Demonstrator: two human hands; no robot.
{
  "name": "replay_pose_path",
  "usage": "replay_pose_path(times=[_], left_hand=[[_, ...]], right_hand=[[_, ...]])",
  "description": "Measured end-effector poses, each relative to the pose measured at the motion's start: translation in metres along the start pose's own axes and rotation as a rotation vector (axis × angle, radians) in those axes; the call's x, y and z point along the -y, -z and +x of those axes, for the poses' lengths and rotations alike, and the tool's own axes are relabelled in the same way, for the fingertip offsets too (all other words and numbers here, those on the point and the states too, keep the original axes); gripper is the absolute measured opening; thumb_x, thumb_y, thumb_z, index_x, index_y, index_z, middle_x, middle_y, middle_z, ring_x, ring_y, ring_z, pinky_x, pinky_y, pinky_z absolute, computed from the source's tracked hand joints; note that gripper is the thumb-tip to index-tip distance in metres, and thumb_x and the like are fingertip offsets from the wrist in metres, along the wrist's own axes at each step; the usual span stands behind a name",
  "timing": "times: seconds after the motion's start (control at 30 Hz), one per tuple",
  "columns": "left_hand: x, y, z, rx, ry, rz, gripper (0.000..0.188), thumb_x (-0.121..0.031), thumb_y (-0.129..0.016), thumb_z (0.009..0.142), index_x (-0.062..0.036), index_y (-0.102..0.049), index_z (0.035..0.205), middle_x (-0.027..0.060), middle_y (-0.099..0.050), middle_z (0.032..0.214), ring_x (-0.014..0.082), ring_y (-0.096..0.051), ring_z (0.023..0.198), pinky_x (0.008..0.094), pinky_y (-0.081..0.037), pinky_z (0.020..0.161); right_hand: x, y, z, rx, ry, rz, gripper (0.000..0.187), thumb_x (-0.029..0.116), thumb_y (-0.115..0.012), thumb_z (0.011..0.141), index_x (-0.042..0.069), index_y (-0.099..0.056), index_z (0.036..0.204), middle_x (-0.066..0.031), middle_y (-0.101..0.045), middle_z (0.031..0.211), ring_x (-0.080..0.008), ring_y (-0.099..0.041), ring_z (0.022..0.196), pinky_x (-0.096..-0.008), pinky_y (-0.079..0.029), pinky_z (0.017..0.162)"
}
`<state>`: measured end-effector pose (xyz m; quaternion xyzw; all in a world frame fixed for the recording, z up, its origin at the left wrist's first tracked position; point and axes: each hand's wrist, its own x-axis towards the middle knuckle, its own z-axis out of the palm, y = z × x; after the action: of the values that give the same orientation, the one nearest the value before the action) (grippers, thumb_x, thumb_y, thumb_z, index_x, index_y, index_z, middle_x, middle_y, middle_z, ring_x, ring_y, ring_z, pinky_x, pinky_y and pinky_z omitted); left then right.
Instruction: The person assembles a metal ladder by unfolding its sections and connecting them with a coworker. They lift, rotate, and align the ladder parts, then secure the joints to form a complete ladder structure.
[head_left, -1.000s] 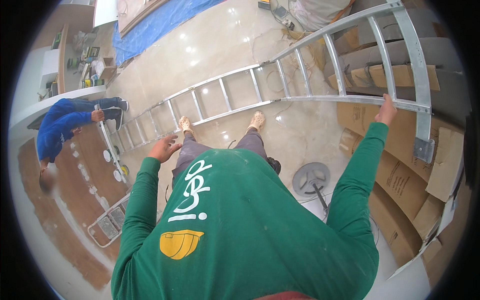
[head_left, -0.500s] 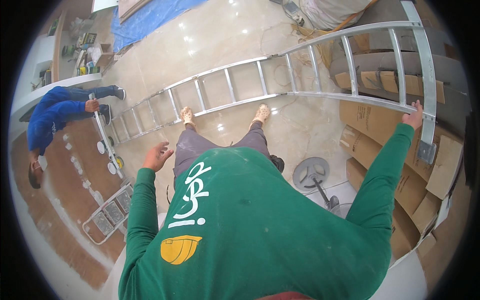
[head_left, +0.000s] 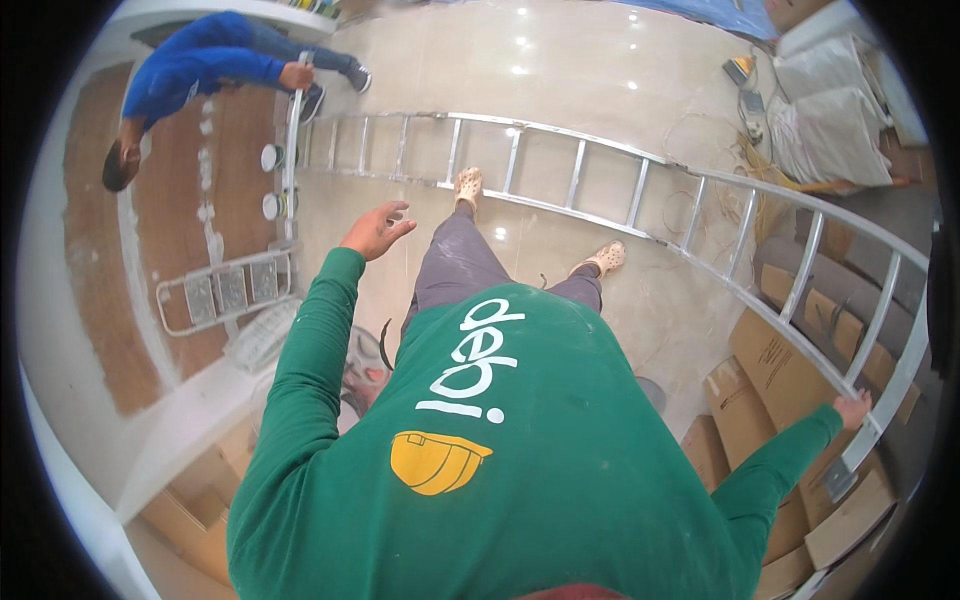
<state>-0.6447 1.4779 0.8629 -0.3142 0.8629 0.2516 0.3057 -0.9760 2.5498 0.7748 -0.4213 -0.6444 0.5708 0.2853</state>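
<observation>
A long aluminium ladder (head_left: 577, 174) stretches across in front of me, from the far left to the right. My right hand (head_left: 853, 409) is closed around its near rail, close to the wide bar at the right end. Held out to the left of my body, my left hand (head_left: 378, 230) is empty, its fingers loosely apart and clear of the ladder. At the other end a person in blue (head_left: 185, 75) bends over and grips the ladder's end bar (head_left: 292, 150) with one hand.
Cardboard boxes (head_left: 765, 365) lean in a stack beneath the ladder's right end. A folding step stool (head_left: 230, 287) stands at left, near a brown panel (head_left: 165, 270) with white patches. Cables, a yellow power tool (head_left: 738, 69) and whitish sacks (head_left: 825, 115) lie far right on the glossy floor.
My view has turned, so the ladder now slants down to the right and the person in blue appears higher. My left foot is farther forward. The right hand stays on the rail.
</observation>
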Motion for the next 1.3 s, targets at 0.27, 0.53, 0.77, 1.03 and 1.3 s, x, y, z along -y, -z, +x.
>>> replay_pose_path(times=[0.27, 0.53, 0.77, 1.03, 1.3], left_hand=[[0.107, -0.064, -0.09, -0.023, 0.202, -0.233, 0.069, -0.051, -0.069, 0.094, -0.0022, -0.057, 0.142, 0.0252, -0.068, 0.128, 0.0352, -0.067, 0.119, 0.0423, -0.052, 0.101], [0.286, -0.113, -0.115, -0.103, 0.34, -0.495, 0.071, -0.05, -0.072, 0.093, 0.0018, -0.058, 0.14, 0.0232, -0.07, 0.125, 0.0308, -0.067, 0.119, 0.0398, -0.051, 0.102], [0.452, -0.065, -0.04, -0.269, 0.334, -0.561, 0.071, -0.052, -0.073, 0.091, -0.0002, -0.059, 0.139, 0.0238, -0.07, 0.126, 0.0355, -0.067, 0.119, 0.0425, -0.052, 0.102], [0.539, 0.027, 0.008, -0.543, 0.322, -0.603, 0.082, -0.057, -0.073, 0.089, -0.0007, -0.052, 0.145, 0.0259, -0.059, 0.141, 0.0355, -0.058, 0.132, 0.0426, -0.046, 0.11], [0.569, 0.063, 0.035, -0.589, 0.346, -0.548, 0.084, -0.053, -0.079, 0.083, -0.0007, -0.053, 0.143, 0.026, -0.063, 0.133, 0.0396, -0.06, 0.125, 0.044, -0.047, 0.108]], right_hand=[[0.0, -0.044, -0.168, -0.279, -0.05, -0.145, 0.093, 0.064, -0.079, 0.081, -0.009, -0.059, 0.136, -0.0164, -0.069, 0.118, -0.0279, -0.067, 0.11, -0.0407, -0.053, 0.09], [-0.189, -0.087, -0.436, 1.259, -0.008, -1.226, 0.047, 0.03, -0.073, 0.093, -0.003, -0.07, 0.126, -0.0141, -0.074, 0.119, -0.027, -0.067, 0.108, -0.0368, -0.05, 0.097], [-0.163, -0.202, -0.727, 1.719, 0.152, -1.102, 0.05, 0.036, -0.075, 0.094, -0.004, -0.069, 0.124, -0.015, -0.074, 0.11, -0.0223, -0.069, 0.1, -0.0357, -0.052, 0.09], [-0.086, -0.273, -0.862, 1.738, 0.482, -1.056, 0.043, 0.03, -0.072, 0.096, -0.004, -0.069, 0.122, -0.0096, -0.074, 0.101, -0.0162, -0.065, 0.087, -0.0324, -0.052, 0.081], [-0.124, -0.329, -0.917, 1.878, 0.575, -1.271, 0.041, 0.033, -0.074, 0.094, -0.005, -0.073, 0.112, -0.0166, -0.077, 0.1, -0.025, -0.072, 0.091, -0.0365, -0.055, 0.084]])
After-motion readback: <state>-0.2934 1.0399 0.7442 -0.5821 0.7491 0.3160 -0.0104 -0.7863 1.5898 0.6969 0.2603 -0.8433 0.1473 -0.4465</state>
